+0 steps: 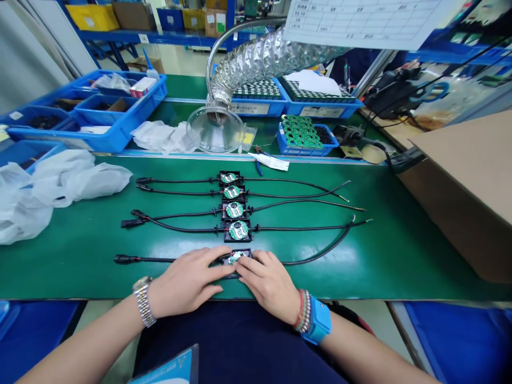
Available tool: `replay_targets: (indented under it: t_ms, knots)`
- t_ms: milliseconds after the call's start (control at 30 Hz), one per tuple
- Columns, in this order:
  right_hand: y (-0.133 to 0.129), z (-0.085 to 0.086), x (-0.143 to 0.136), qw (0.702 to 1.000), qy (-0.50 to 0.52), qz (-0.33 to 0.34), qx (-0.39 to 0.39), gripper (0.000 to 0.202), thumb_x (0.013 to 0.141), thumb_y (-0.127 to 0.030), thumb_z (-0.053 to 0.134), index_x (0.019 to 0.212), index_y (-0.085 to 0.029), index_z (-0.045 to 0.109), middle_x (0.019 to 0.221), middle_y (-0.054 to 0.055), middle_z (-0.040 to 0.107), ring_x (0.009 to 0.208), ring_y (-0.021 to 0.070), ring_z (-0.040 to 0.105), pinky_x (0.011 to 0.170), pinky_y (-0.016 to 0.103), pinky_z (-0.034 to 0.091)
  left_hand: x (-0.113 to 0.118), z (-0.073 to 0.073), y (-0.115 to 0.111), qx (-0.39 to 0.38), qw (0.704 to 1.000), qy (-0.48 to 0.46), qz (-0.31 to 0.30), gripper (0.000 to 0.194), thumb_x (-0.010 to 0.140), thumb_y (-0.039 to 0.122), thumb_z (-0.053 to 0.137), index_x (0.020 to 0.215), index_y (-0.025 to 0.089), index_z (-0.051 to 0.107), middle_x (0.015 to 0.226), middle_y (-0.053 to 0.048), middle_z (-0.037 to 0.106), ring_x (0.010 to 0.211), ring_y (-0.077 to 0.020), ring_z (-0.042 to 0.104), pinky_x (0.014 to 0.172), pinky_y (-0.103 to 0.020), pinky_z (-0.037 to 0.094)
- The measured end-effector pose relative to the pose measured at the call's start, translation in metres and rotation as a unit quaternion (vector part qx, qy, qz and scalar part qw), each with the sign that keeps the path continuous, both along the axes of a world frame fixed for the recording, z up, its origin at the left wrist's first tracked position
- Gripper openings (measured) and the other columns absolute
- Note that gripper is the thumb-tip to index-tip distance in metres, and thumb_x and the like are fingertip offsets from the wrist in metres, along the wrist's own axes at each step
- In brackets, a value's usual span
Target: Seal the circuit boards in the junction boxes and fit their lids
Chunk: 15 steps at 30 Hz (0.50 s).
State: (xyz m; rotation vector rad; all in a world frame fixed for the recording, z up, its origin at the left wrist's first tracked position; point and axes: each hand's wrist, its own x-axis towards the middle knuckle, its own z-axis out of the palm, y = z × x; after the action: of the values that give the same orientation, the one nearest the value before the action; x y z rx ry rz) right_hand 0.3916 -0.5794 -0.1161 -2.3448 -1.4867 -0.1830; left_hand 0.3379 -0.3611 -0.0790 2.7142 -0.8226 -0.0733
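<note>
Nearest me on the green bench lies a small open black case (249,252) with a green circuit board (234,257) in it and a black cable out of each side. My left hand (188,280) grips the case's left side, index and middle fingers straddling it, thumb apart below. From the right, my right hand (267,282) has its bent fingers closed together at the board, their tips partly hiding it; what they pinch cannot be made out. Beyond stands a column of several like cases, the closest (239,230) showing a round green board, with cables stretched left and right.
A white tube (270,161) and blue-handled pliers (259,168) lie behind the cases. The clear fume hood (216,130) hangs above. White bags (60,184) lie left, a cardboard box (468,192) stands right, and a blue bin (306,149) holds green boards.
</note>
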Motion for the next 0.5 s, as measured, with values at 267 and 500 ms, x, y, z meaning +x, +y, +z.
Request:
replay_targets:
  t_ms: [267, 500]
  knots:
    - [0.001, -0.003, -0.001, 1.000, -0.010, -0.001, -0.006, 0.025, 0.090, -0.021, 0.045, 0.110, -0.015, 0.058, 0.103, 0.008, 0.062, 0.087, 0.0217, 0.043, 0.069, 0.034, 0.037, -0.001, -0.013, 0.001, -0.037, 0.988, -0.027, 0.147, 0.018, 0.090, 0.021, 0.039, 0.094, 0.016, 0.056, 0.085, -0.005, 0.061, 0.078, -0.0157, 0.059, 0.072, -0.028, 0.049]
    - [0.001, -0.007, -0.005, 1.000, -0.001, -0.015, 0.019, 0.023, 0.090, -0.020, 0.045, 0.108, -0.016, 0.059, 0.107, 0.007, 0.062, 0.094, 0.0231, 0.043, 0.075, 0.035, 0.038, 0.005, -0.011, -0.001, -0.075, 0.990, 0.019, 0.115, 0.020, 0.090, 0.021, 0.041, 0.088, 0.017, 0.060, 0.078, -0.003, 0.061, 0.073, -0.0129, 0.057, 0.065, -0.022, 0.046]
